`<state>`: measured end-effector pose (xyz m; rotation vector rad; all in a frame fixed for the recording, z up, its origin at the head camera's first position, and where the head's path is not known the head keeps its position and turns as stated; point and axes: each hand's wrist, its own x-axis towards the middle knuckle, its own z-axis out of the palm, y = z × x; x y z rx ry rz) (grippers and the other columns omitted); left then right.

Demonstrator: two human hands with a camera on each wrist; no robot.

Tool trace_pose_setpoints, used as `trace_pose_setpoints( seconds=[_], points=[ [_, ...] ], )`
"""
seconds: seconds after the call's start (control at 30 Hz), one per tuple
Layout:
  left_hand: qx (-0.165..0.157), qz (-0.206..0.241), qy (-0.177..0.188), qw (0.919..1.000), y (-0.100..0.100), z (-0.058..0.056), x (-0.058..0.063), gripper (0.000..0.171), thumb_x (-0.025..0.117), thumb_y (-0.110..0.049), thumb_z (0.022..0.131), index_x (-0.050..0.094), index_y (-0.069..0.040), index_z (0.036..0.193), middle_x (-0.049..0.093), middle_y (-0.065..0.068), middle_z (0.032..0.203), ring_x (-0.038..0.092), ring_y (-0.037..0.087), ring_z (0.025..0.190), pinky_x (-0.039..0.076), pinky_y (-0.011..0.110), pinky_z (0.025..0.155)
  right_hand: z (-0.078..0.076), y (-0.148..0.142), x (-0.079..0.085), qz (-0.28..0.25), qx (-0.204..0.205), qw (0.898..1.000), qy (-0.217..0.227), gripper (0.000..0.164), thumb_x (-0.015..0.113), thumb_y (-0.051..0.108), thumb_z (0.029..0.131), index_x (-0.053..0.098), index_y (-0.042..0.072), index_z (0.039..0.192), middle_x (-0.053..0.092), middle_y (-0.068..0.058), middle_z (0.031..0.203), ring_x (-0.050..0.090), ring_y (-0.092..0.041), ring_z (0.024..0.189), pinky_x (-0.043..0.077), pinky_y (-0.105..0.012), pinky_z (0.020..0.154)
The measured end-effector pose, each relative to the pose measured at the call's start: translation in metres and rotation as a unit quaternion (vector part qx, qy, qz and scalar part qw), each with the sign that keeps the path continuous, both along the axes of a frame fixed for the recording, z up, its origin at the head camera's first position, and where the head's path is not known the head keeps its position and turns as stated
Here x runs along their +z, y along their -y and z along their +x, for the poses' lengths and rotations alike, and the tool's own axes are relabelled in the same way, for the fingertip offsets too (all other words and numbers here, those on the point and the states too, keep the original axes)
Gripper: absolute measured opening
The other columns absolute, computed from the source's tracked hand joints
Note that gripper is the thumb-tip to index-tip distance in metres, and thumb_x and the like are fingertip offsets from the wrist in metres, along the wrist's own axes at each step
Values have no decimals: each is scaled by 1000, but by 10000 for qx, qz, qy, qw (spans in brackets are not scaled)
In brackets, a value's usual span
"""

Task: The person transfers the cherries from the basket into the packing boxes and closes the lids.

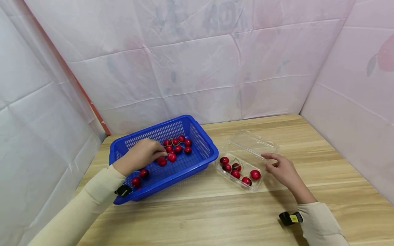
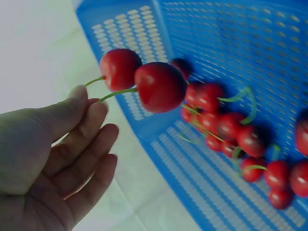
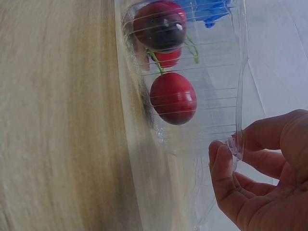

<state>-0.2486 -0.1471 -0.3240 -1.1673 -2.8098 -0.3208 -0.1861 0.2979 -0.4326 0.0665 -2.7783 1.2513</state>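
Note:
By their green stems my left hand (image 1: 144, 152) pinches two red cherries (image 2: 161, 87) between thumb and forefinger, over the blue plastic basket (image 1: 163, 179). The other fingers are bent loosely in the left wrist view. More cherries (image 1: 178, 149) with stems lie in the basket, several clustered toward its far right and others near its front left. To the right stands a clear plastic clamshell box (image 1: 246, 160) with its lid (image 1: 250, 140) folded back. Several cherries (image 3: 173, 98) rest inside it. My right hand (image 1: 281, 169) pinches the box's rim at the right end.
Both containers stand on a wood-grain table (image 1: 209, 215), the box just right of the basket. Pale printed sheeting (image 1: 197, 68) rises behind the table and along both sides. A dark camera (image 1: 290, 218) is strapped at the right wrist.

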Motion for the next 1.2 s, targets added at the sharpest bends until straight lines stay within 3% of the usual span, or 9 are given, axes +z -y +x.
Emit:
trace_pose_setpoints(
  seconds=[0.17, 0.27, 0.6, 0.97, 1.2],
  points=[
    [-141, 226, -560, 9981, -18, 10, 7, 9, 72, -19, 86, 77, -11, 87, 70, -3, 78, 63, 7, 68, 53, 25, 62, 0, 0, 0, 8, 2, 10000, 6, 34, 55, 7, 95, 56, -4, 127, 62, -29, 110, 66, -21, 77, 47, -28, 56],
    [-255, 324, -715, 9966, -28, 14, 9, 9, 73, -19, 85, 76, -11, 87, 70, -3, 79, 64, 7, 68, 53, 23, 63, 0, -1, 0, 13, -12, 10000, 19, 34, 54, 8, 95, 56, -3, 127, 63, -28, 108, 66, -20, 77, 46, -28, 56],
    [-763, 509, -560, 9942, -58, 24, 11, 8, 70, -23, 87, 73, -15, 86, 68, -7, 79, 58, 3, 66, 51, 19, 65, 0, -2, -2, 5, -37, 10000, 51, 34, 54, 8, 95, 56, -3, 126, 65, -26, 101, 65, -18, 77, 45, -27, 55],
    [-938, 416, -318, 9942, -96, 25, 9, 15, 65, -30, 91, 72, -18, 86, 58, -12, 71, 51, 2, 64, 46, 15, 63, 0, -2, 0, 43, -70, 9999, 77, 34, 54, 9, 94, 56, -3, 127, 66, -25, 96, 64, -16, 74, 43, -27, 53],
    [-1129, 554, -361, 9914, -109, 27, 11, 14, 64, -27, 92, 72, -17, 90, 63, -10, 78, 53, 1, 67, 47, 15, 65, 0, -1, 1, 32, -55, 9999, 110, 34, 54, 9, 95, 56, -3, 126, 66, -26, 97, 64, -18, 75, 43, -27, 53]
  ],
)
